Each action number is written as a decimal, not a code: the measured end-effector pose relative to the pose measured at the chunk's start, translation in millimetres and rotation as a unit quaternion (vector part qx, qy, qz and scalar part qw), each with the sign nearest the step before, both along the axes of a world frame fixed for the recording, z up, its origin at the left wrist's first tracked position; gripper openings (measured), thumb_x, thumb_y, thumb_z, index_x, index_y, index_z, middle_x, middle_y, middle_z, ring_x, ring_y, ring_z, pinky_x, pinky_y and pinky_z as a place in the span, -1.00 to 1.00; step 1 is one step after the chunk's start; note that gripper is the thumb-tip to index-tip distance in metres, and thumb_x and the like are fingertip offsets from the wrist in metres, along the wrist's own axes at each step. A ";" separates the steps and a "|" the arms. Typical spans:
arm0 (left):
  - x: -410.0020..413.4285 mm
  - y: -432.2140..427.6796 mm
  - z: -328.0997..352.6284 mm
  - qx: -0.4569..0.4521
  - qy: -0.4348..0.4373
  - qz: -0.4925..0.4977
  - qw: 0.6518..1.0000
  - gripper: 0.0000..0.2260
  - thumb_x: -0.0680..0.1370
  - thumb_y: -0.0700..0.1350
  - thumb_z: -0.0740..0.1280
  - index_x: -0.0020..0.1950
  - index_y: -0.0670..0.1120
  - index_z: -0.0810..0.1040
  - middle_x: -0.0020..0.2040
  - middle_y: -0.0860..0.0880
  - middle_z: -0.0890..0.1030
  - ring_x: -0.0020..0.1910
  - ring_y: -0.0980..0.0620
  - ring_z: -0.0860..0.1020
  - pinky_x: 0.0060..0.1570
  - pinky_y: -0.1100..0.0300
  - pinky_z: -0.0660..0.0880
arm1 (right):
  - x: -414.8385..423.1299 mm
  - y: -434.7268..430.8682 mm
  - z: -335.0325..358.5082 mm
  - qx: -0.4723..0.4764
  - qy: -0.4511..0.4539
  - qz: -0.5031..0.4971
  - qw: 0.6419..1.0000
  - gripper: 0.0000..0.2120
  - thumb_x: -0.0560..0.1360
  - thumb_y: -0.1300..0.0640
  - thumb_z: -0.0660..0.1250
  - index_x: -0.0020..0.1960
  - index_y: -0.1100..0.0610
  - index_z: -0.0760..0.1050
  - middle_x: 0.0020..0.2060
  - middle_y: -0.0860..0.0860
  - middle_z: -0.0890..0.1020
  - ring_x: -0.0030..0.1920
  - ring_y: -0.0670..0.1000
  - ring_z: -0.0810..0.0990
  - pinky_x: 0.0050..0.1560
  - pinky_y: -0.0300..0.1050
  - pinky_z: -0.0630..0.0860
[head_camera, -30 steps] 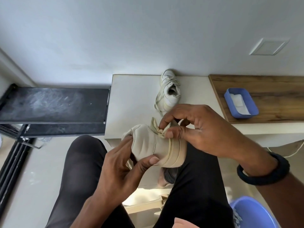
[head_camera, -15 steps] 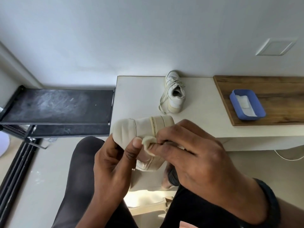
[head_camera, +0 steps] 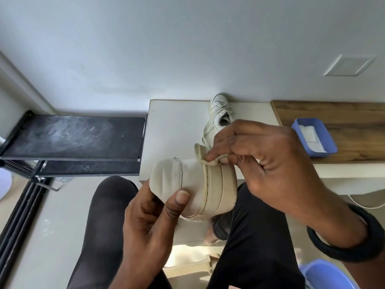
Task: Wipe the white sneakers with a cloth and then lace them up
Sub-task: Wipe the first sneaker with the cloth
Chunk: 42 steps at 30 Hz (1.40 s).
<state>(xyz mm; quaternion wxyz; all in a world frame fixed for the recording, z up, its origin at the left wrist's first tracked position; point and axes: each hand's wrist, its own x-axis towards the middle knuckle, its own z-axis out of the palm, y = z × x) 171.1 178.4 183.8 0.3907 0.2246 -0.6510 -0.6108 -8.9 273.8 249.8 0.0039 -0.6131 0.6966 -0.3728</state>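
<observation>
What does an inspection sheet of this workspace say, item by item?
Surface: white tabletop, brown wooden board beside it.
Job's things: white leather sneaker in hand; small cream cloth against it near the sole; second white sneaker, laces loose, on tabletop.
Clutter: blue plastic tray on board; blue plastic tub.
Grippers: left hand grips held sneaker; right hand pinches cloth.
Cables: thin white cable below tabletop.
Surroundings: grey wall, black metal shelf.

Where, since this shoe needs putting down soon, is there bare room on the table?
The white table is bare between its left edge and the other sneaker. The wooden board is bare behind the blue tray. Crowded where the sneaker's laces trail.
</observation>
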 end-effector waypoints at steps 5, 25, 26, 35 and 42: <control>-3.5 -3.5 -0.7 0.053 0.003 0.019 0.998 -0.74 0.45 0.32 0.42 -0.10 0.17 0.66 -0.34 0.15 0.62 -0.38 0.20 0.56 -0.37 0.30 0.49 | 21.7 10.0 -6.5 -0.033 0.090 0.002 0.995 -0.81 0.59 0.28 0.32 -0.01 0.19 0.73 -0.11 0.05 0.67 -0.11 0.00 0.62 -0.11 -0.16 0.58; -0.7 -32.0 12.8 0.233 -0.019 -0.221 0.947 -0.65 0.28 0.02 0.66 -0.09 -0.16 0.70 -0.22 -0.23 0.69 -0.41 -0.06 0.62 -0.36 0.17 0.58 | 9.5 -11.1 -41.4 -0.149 -0.154 -0.047 0.976 -0.91 0.53 0.36 0.38 -0.03 0.27 0.66 -0.10 0.07 0.62 -0.01 0.08 0.63 -0.02 0.02 0.58; -0.3 -32.3 14.1 0.230 -0.030 -0.220 0.948 -0.68 0.29 -0.01 0.66 -0.10 -0.16 0.70 -0.23 -0.24 0.69 -0.42 -0.06 0.62 -0.38 0.18 0.58 | 10.4 -9.8 -43.3 -0.149 -0.165 -0.045 0.974 -0.90 0.53 0.37 0.38 -0.03 0.27 0.66 -0.10 0.08 0.62 -0.02 0.07 0.63 -0.02 -0.03 0.58; -6.2 -24.4 19.3 -0.233 -0.143 -0.087 0.958 -0.74 0.48 0.07 0.51 -0.23 -0.11 0.62 -0.42 0.10 0.61 -0.43 0.20 0.58 -0.39 0.50 0.38 | 16.8 -3.9 -53.6 -0.182 -0.219 -0.064 0.956 -0.84 0.53 0.37 0.35 0.02 0.18 0.62 -0.07 0.08 0.62 0.00 0.08 0.64 0.02 -0.07 0.58; -11.1 -37.1 9.2 -0.513 -0.117 -0.024 0.850 -0.67 0.56 0.10 0.44 -0.30 -0.08 0.66 -0.38 0.15 0.59 -0.35 0.15 0.55 -0.25 0.12 0.43 | 16.7 -9.5 -45.8 -0.203 -0.218 -0.076 0.952 -0.83 0.54 0.36 0.37 0.05 0.16 0.61 -0.04 0.04 0.64 0.07 0.06 0.64 0.11 -0.04 0.57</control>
